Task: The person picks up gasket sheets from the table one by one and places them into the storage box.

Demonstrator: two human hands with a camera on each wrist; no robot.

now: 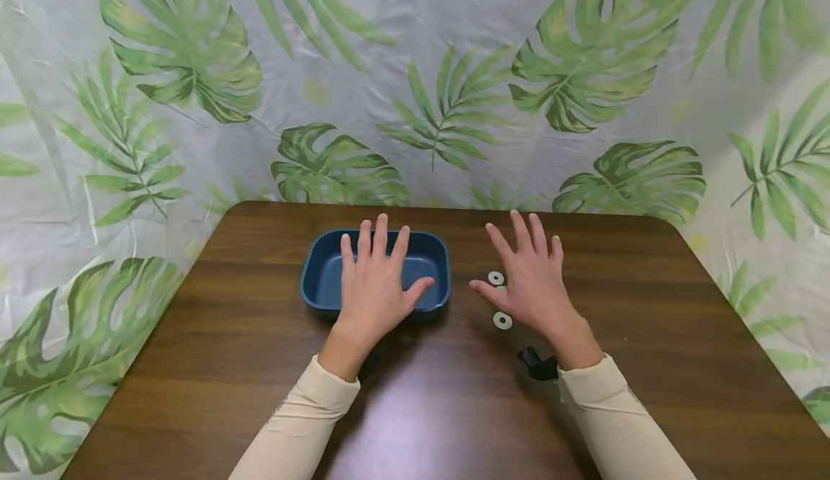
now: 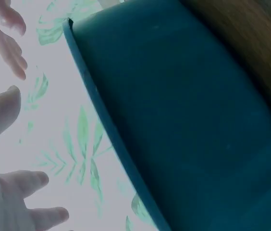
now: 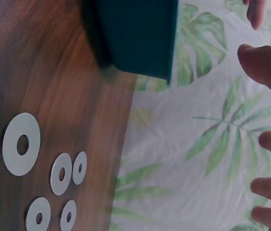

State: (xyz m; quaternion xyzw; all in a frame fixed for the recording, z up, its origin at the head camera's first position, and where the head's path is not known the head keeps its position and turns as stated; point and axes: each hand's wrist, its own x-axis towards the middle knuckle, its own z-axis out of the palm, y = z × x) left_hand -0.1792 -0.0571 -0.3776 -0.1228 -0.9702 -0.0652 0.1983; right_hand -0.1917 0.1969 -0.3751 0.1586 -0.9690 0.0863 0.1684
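My left hand is spread above a blue rectangular tray with raised walls, its fingers straight and holding nothing. In the left wrist view the outer wall of the tray fills much of the picture, with the thumb and fingers off to the left. My right hand is held spread over several flat metal washers, palm down and holding nothing. Two washers show beside its thumb in the head view, an upper washer and a lower washer. The right wrist view shows several, the nearest washer looking largest.
A brown wood-grain table lies under everything, its far edge just behind the tray. Beyond it hangs a pale curtain printed with green leaves. A black strap piece shows at the right wrist, near the cuff.
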